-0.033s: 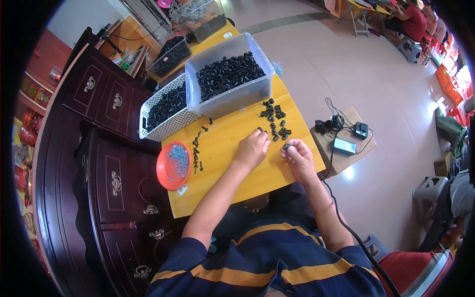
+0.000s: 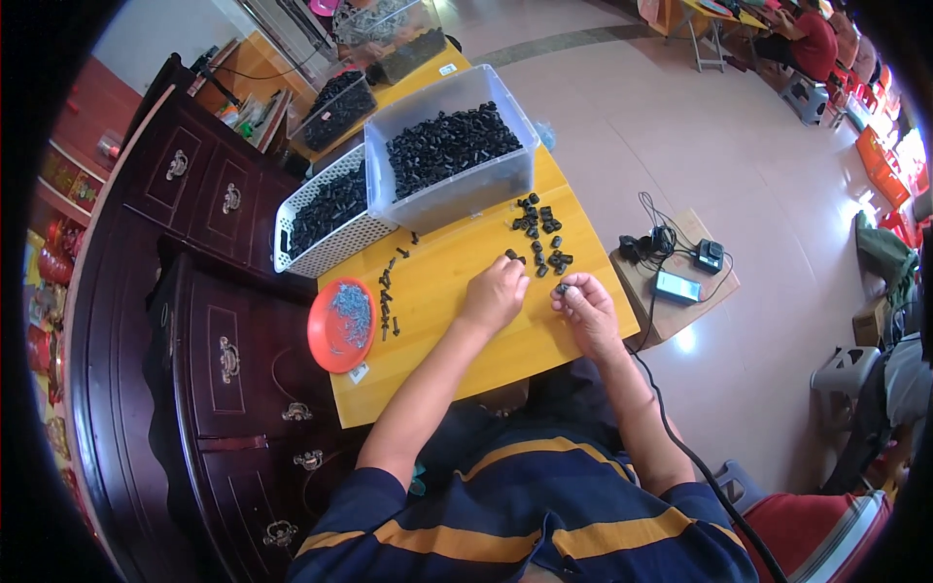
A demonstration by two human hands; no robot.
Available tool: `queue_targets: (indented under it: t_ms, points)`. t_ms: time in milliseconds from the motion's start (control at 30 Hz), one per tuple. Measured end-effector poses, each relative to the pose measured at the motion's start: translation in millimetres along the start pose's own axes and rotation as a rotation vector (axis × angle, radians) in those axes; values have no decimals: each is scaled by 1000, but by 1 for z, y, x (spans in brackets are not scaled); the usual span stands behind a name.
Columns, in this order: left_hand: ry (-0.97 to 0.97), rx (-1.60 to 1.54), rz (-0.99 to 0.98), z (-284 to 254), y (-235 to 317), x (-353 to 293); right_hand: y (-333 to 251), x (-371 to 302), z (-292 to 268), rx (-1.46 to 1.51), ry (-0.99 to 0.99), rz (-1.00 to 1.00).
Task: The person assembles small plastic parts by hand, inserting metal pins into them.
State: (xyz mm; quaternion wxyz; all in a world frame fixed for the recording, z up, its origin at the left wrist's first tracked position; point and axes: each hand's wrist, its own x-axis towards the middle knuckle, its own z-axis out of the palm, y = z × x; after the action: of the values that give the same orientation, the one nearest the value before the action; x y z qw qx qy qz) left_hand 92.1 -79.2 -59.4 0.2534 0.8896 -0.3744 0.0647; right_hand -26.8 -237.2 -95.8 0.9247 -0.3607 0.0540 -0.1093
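Observation:
My left hand (image 2: 494, 293) is over the middle of the yellow table (image 2: 447, 335), fingers closed, with a small black plastic part (image 2: 514, 256) at the fingertips. To its right, my right hand (image 2: 590, 316) pinches a small dark piece (image 2: 562, 289) between thumb and fingers; its exact shape is hard to make out. Just beyond both hands lies a loose group of short black plastic parts (image 2: 532, 219). Left of my left hand, several thin black pieces (image 2: 385, 291) are strewn in a line. A red-orange plate (image 2: 321, 352) there holds many small bluish-grey pins or screws.
A clear plastic bin (image 2: 457, 209) and a white perforated basket (image 2: 335, 238), both full of black parts, stand at the table's far side. Dark wooden drawers (image 2: 219, 360) border the left. A stool (image 2: 632, 325) with devices and cables is at right. A black cable (image 2: 690, 449) passes my right arm.

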Motion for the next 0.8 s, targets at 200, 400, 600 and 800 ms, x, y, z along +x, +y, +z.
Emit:
queue_targets:
  t_ms: [200,400,600,800]
  points:
    - [-8,-430,-184,-26,9,-30,2,0,0,0,3,4]
    - [-113,-692,-353,-43,12,-56,4,-2,7,-44,-1,-12]
    - [-77,-825,-356,-56,2,-66,5,-10,36,-218,-92,-3]
    - [-119,-1095,-458,-66,-6,-76,26,-14,47,-237,-127,65]
